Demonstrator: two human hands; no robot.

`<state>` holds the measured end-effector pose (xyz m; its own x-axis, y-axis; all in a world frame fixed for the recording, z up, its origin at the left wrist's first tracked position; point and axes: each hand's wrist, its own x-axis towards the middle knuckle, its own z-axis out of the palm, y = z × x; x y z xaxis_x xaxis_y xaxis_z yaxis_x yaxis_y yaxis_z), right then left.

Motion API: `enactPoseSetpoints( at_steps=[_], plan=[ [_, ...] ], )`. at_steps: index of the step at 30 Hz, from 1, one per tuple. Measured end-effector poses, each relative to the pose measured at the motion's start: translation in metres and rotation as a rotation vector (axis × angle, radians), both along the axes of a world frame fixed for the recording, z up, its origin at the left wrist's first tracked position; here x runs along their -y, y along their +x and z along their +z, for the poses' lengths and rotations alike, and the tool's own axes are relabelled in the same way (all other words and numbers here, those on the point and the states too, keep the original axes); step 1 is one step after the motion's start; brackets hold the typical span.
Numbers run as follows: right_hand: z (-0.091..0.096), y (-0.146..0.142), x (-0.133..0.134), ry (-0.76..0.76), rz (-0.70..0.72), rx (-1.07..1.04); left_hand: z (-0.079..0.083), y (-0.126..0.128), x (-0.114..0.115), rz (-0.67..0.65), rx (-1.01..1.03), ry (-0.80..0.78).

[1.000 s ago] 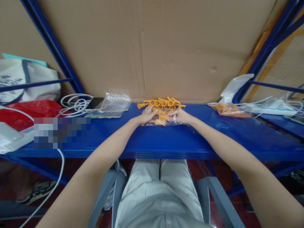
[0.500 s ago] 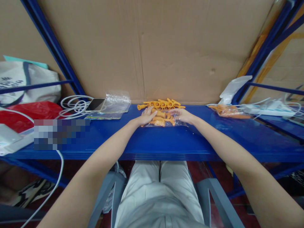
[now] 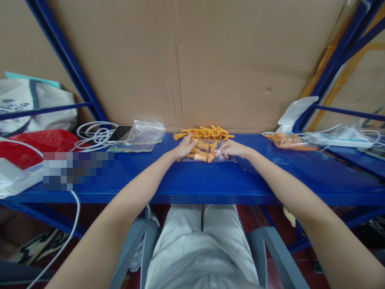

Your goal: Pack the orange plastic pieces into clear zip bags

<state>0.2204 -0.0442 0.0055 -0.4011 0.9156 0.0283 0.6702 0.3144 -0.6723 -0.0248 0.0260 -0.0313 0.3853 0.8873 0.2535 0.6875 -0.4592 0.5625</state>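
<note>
A clear plastic bag (image 3: 219, 159) with several orange horn-shaped plastic pieces (image 3: 202, 156) inside lies flat on the blue shelf table (image 3: 198, 180). My left hand (image 3: 184, 147) rests on the bag's left part, fingers stretched out over the pieces. At the other end, my right hand (image 3: 234, 149) has its fingers closed on the plastic of the bag's right end. Just behind the bag is a row of loose orange horn-shaped pieces (image 3: 207, 131), wide round ends facing me.
To the right lies another plastic bag of orange pieces (image 3: 287, 141), beside a white power strip (image 3: 339, 139). Flat clear bags (image 3: 147, 130), a phone (image 3: 121, 133) and coiled white cable (image 3: 93, 134) are on the left. Cardboard (image 3: 210, 64) stands behind, between blue posts.
My right hand's fingers have closed on the bag's right end, and the pieces inside have shifted slightly. My left hand has stayed nearly in place.
</note>
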Motion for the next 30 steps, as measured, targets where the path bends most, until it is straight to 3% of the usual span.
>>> enactPoseSetpoints(
  at_steps=[5,12,17,21,25,30],
  plan=[
    [-0.001,0.003,-0.002,0.003,0.061,-0.03,0.003,-0.001,0.0,-0.021,-0.048,0.116],
    [-0.002,0.008,-0.009,0.025,0.093,0.068,0.003,0.0,-0.002,-0.079,-0.295,0.168],
    [0.004,0.021,-0.019,0.335,-0.212,0.33,0.006,0.001,0.001,-0.111,-0.353,0.191],
    [-0.002,0.036,-0.032,0.491,-0.457,0.311,0.008,0.003,0.005,-0.107,-0.347,0.184],
    [-0.021,0.048,-0.051,0.568,-0.332,0.232,0.008,0.004,0.006,-0.111,-0.341,0.188],
    [-0.039,0.049,-0.066,0.503,-0.157,0.253,0.008,0.003,0.004,-0.122,-0.334,0.2]
  ],
)
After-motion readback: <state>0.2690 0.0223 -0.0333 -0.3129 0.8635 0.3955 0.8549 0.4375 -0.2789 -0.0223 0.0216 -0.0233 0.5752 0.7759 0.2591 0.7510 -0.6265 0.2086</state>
